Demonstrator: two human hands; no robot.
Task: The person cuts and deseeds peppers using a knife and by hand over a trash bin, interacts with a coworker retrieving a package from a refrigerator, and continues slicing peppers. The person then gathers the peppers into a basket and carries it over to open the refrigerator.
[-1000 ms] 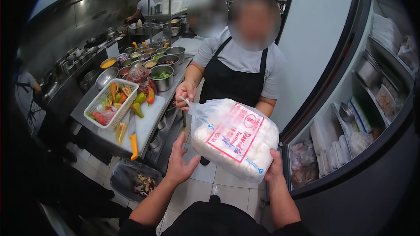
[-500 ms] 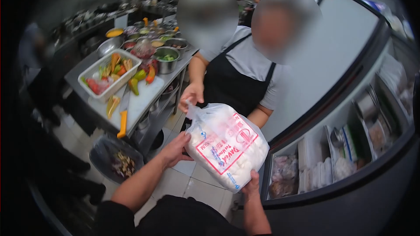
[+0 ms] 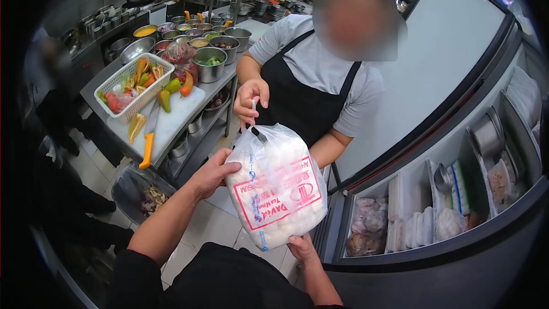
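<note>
A full white plastic bag (image 3: 280, 191) with red and blue print hangs upright in front of me; its white contents are blurred by the film. My left hand (image 3: 214, 173) grips its left side, thumb on the front and fingers partly hidden behind. At the lower right corner my right hand (image 3: 302, 249) holds the bag from below, its fingers mostly out of sight. A co-worker's hand (image 3: 250, 100) has the bag's handle loops at the top. The co-worker's other hand is hidden behind the bag.
Left, a steel table (image 3: 94, 88) bears a cutting board (image 3: 186, 106), an orange-handled knife (image 3: 147, 147), a white basket (image 3: 134, 106) of peppers and several steel pots. A lined bin (image 3: 128, 189) stands below. On the right is an open chest freezer (image 3: 400, 257) with packed food.
The bag has moved left and slightly up and turned more upright, both my hands going with it. The co-worker's hand has risen, pulling the handles up.
</note>
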